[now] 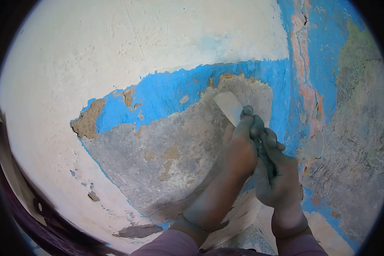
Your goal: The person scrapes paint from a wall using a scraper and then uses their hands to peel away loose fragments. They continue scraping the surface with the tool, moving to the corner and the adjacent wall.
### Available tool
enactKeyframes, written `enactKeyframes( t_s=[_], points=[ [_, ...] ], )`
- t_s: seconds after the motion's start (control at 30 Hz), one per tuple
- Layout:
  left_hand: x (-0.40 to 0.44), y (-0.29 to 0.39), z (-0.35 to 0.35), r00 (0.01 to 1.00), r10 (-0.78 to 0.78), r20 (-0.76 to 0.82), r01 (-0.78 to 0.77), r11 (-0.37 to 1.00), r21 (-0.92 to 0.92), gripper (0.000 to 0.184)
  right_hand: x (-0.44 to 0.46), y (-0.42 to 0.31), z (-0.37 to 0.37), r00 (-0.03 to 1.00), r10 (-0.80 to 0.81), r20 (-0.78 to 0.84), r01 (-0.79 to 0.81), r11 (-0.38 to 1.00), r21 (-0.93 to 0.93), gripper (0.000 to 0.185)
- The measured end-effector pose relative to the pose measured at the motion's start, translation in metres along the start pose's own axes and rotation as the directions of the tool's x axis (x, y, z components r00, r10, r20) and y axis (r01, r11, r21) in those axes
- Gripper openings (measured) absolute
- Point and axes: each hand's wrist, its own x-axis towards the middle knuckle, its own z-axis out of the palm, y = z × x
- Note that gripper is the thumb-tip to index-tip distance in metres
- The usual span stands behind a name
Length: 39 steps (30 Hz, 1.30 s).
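Note:
Both of my hands are closed on a scraper [228, 107] with a flat, pale, rectangular blade. My left hand [241, 147] wraps the tool close to the blade, its thumb lying along the base. Just below and to the right, my right hand [280, 173] grips the handle, which is mostly hidden by the fingers. The blade points up and left over the bare grey patch [153, 166] of wall, near the ragged lower edge of the blue paint [166, 91]. Whether its edge touches the wall I cannot tell.
Cream paint [81, 51] covers the wall above and to the left. On the right, a vertical strip of blue paint [281, 102] borders a cracked orange streak [301, 55] and rough grey plaster [354, 141]. Crumbly brown plaster [89, 119] shows at the patch's left tip.

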Motion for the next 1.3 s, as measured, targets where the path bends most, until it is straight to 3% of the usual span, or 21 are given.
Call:
enactKeyframes(
  t_s=[0.07, 0.23, 0.3, 0.4, 0.6, 0.77, 0.9, 1.0, 1.07, 1.1, 1.17, 1.2, 1.27, 1.3],
  points=[
    [0.018, 0.004, -0.013, 1.000, 0.012, -0.023, -0.012, 1.000, -0.008, 0.008, 0.000, 0.003, 0.003, 0.999, -0.039, -0.016, 0.038, 0.998, -0.046, 0.028],
    [0.010, 0.004, -0.004, 0.998, 0.024, -0.051, -0.021, 0.998, 0.064, 0.007, 0.003, -0.006, -0.005, 0.994, 0.098, 0.039, -0.096, 0.994, -0.043, 0.022],
    [0.000, -0.002, -0.003, 1.000, -0.001, 0.027, 0.004, 0.996, -0.091, 0.006, 0.005, -0.004, 0.004, 0.996, 0.090, 0.021, -0.089, 0.995, -0.047, 0.020],
    [0.020, -0.002, -0.012, 0.998, 0.012, -0.064, -0.017, 0.997, -0.074, 0.004, 0.007, 0.001, 0.002, 0.988, 0.142, 0.056, -0.137, 0.986, -0.092, 0.021],
    [0.016, -0.002, -0.012, 0.996, 0.002, -0.092, 0.001, 0.999, 0.035, 0.006, 0.005, -0.006, -0.006, 0.997, 0.066, 0.041, -0.064, 0.997, -0.029, 0.023],
    [0.011, 0.002, 0.001, 0.998, 0.035, -0.042, -0.033, 0.998, 0.049, 0.013, 0.010, -0.003, -0.004, 0.990, 0.131, 0.061, -0.134, 0.989, 0.066, 0.031],
    [0.029, 0.003, -0.009, 0.999, 0.015, -0.039, -0.014, 0.999, 0.038, 0.013, 0.006, 0.000, 0.001, 0.995, 0.096, 0.027, -0.094, 0.994, -0.057, 0.034],
    [0.024, 0.004, 0.002, 0.998, -0.014, -0.060, 0.016, 0.999, 0.047, 0.013, 0.014, 0.008, 0.002, 0.996, 0.083, 0.027, -0.084, 0.996, 0.033, 0.037],
    [0.005, 0.002, 0.009, 0.999, -0.018, -0.030, 0.018, 1.000, -0.008, 0.013, 0.013, 0.001, -0.017, 0.993, -0.084, 0.078, 0.082, 0.996, 0.028, 0.037],
    [0.001, 0.000, 0.010, 1.000, -0.023, 0.009, 0.024, 0.998, -0.067, 0.012, 0.013, 0.002, -0.013, 0.993, -0.087, 0.077, 0.085, 0.996, 0.028, 0.037],
    [0.022, -0.002, -0.003, 1.000, -0.004, -0.014, 0.004, 0.998, -0.057, 0.012, 0.010, 0.002, -0.005, 0.982, 0.147, 0.122, -0.135, 0.985, -0.104, 0.037],
    [0.025, -0.001, -0.006, 0.999, 0.010, -0.038, -0.011, 0.999, -0.042, 0.011, 0.006, 0.002, -0.005, 0.978, 0.162, 0.128, -0.149, 0.983, -0.106, 0.037],
    [0.022, 0.000, 0.004, 0.999, -0.011, -0.034, 0.010, 0.999, -0.041, 0.011, 0.014, -0.001, -0.008, 0.972, 0.203, 0.114, -0.213, 0.974, 0.075, 0.036],
    [0.016, 0.001, 0.006, 0.998, -0.042, -0.048, 0.040, 0.999, -0.035, 0.011, 0.012, -0.006, -0.012, 0.971, 0.207, 0.118, -0.217, 0.973, 0.079, 0.036]
  ],
)
